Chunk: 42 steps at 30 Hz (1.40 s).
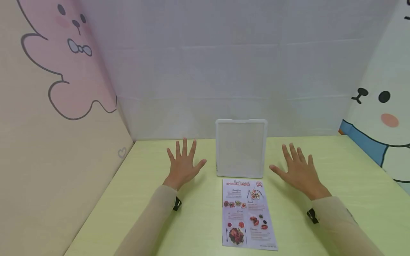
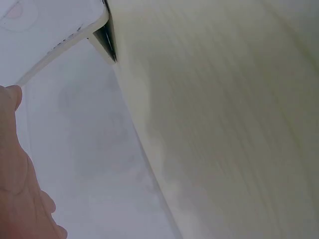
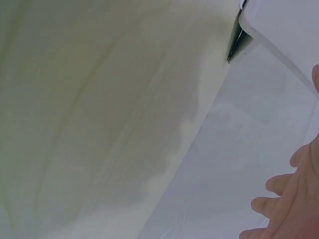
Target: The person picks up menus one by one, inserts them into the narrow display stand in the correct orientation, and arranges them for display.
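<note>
Upright at the back of the table stands a white-framed board (image 1: 241,149) with a pale panel, leaning slightly. A printed menu sheet (image 1: 248,215), headed "SPECIAL MENU" and showing food pictures, lies flat in front of it. To the left of the board, my left hand (image 1: 183,167) is held with fingers straight and spread, apart from everything. My right hand (image 1: 298,172) is spread the same way on the board's other side and holds nothing. Each wrist view catches one lower corner of the board (image 2: 55,25) and part of the nearby hand.
The pale yellow-green table (image 1: 134,199) meets a white cloth backdrop (image 1: 192,71) behind the board. On the left rises a side wall (image 1: 64,160) with a pink bear drawing. A white cartoon figure (image 1: 368,113) decorates the right wall.
</note>
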{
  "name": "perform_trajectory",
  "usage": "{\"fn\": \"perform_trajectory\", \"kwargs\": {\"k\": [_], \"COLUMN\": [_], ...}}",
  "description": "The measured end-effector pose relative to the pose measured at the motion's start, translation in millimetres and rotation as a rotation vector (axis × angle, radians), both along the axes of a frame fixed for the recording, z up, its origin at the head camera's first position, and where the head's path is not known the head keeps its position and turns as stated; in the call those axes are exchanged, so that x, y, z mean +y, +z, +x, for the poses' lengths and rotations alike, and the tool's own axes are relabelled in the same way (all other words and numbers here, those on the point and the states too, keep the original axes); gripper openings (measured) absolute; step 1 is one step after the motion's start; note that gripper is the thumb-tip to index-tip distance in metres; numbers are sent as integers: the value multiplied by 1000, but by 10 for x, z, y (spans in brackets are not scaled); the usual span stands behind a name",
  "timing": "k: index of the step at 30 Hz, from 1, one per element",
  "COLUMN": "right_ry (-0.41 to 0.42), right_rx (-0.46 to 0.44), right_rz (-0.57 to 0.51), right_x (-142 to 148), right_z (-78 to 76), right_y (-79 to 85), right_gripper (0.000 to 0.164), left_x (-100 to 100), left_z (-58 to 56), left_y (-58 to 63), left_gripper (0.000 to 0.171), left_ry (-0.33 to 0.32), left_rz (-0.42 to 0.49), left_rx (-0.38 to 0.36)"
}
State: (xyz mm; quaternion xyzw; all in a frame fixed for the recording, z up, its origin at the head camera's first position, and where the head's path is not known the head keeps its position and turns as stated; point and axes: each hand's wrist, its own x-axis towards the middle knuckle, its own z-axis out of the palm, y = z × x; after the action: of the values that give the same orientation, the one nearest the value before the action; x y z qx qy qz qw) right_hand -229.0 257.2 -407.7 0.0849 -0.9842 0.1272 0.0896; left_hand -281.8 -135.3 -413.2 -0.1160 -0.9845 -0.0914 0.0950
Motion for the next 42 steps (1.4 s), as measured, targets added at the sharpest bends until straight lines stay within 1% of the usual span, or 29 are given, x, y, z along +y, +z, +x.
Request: {"fn": "perform_trajectory", "kwargs": {"k": [8, 11, 14, 19, 23, 30, 32, 37, 39, 42], "right_ry": [83, 113, 146, 202, 243, 331, 356, 417, 436, 453], "right_rx": [-10, -15, -18, 3, -10, -9, -9, -38, -62, -113], "right_rz": [23, 31, 36, 65, 79, 114, 119, 122, 125, 124], "right_x": [-85, -104, -136, -198, -245, -337, -361, -394, -399, -402], "right_z": [102, 147, 186, 253, 318, 397, 414, 450, 468, 497], "right_y": [20, 13, -3, -28, -45, -116, -129, -157, -164, -162], "right_gripper": [98, 98, 97, 95, 94, 93, 92, 93, 93, 94], "left_x": [-19, -8, 6, 28, 56, 142, 172, 252, 287, 339], "left_z": [86, 131, 174, 235, 303, 439, 474, 554, 576, 604], "left_y": [-52, -64, -74, -89, -94, -81, -77, -91, -110, -136], "left_gripper": [83, 82, 81, 80, 80, 79, 79, 78, 77, 77], "left_ry": [-62, -106, -154, -222, -265, -345, -370, -454, -487, -526], "left_rz": [-35, -19, -23, -55, -75, -86, -106, -135, -152, -179], "left_rx": [-44, -42, -36, -29, -36, -77, -95, -123, -132, -166]}}
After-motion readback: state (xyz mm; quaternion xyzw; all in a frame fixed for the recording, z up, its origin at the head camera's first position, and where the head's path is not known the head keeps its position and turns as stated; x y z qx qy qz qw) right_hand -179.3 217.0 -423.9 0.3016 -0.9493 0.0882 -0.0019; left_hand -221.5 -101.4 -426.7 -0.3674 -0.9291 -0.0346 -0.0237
